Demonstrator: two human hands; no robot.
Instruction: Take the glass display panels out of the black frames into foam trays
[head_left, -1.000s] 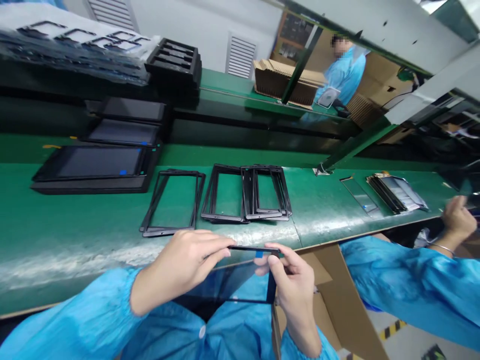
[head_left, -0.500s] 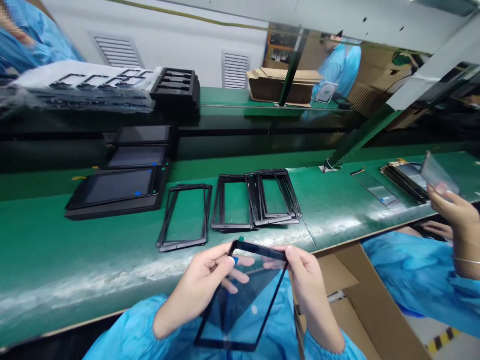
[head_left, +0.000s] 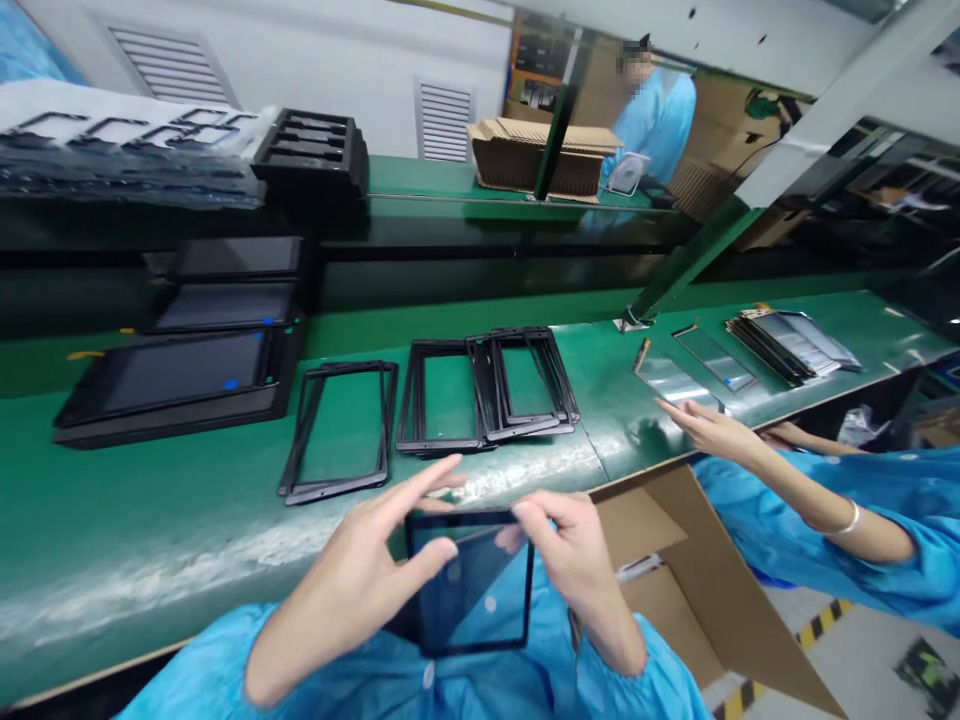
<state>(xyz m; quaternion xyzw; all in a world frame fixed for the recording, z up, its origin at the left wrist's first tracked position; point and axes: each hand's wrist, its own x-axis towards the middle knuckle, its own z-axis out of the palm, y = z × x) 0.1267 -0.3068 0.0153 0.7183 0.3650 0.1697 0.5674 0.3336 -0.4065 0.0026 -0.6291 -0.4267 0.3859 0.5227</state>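
A clear touchscreen glass panel with a black border (head_left: 476, 590) is held tilted in front of my chest. My right hand (head_left: 566, 545) pinches its upper right corner between thumb and fingers. My left hand (head_left: 375, 560) is open at the panel's left side, fingers spread and thumb stretched over the left part of the glass; whether it touches the glass I cannot tell. Just beyond my hands, black rectangular frames lie on the green bench: a small pile (head_left: 337, 430) at left, another pile (head_left: 442, 395) in the middle, and a third pile (head_left: 525, 385) overlapping it.
Black trays with dark screens (head_left: 180, 375) stand at left. To the right, a co-worker's hand (head_left: 712, 430) is over a glass panel (head_left: 675, 380), near a stack of panels (head_left: 795, 345). An open cardboard box (head_left: 720, 600) sits below the bench edge. A green post (head_left: 690, 260) rises from the bench.
My left hand has let go of the panel's left edge and spread its fingers. The panel has tilted in my right hand. The co-worker's hand has lowered a panel to the bench.
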